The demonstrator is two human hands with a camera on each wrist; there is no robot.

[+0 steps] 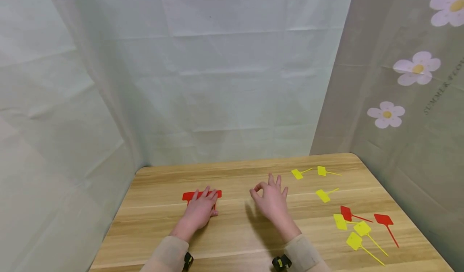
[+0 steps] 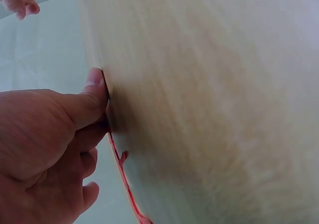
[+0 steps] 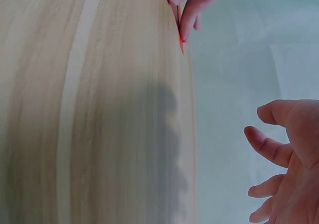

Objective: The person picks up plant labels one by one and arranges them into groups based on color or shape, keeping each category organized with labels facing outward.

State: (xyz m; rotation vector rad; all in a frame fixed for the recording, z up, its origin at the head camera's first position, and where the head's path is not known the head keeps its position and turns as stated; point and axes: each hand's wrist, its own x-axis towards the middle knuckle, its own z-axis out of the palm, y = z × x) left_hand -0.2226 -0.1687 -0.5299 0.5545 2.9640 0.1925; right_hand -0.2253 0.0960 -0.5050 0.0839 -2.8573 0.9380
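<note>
Flat red cable-tie tags (image 1: 188, 196) lie side by side on the wooden table, left of centre, their thin tails toward the person. My left hand (image 1: 200, 210) rests over them with its fingers spread, covering much of them. In the left wrist view, red tag edges (image 2: 127, 184) run along the tabletop beside that hand's fingertips. To the right, my right hand (image 1: 270, 200) hovers above the table and casts a shadow. Its thumb and forefinger bend toward each other with a small gap, seen in the right wrist view, and nothing sits between them.
Yellow tags (image 1: 323, 196) with thin tails are scattered along the table's right side. Near the right edge, several yellow tags (image 1: 354, 241) and a red tag (image 1: 346, 213) overlap, with another red tag (image 1: 383, 219) beside them. Pale curtains (image 1: 232, 82) hang behind the table (image 1: 159, 183).
</note>
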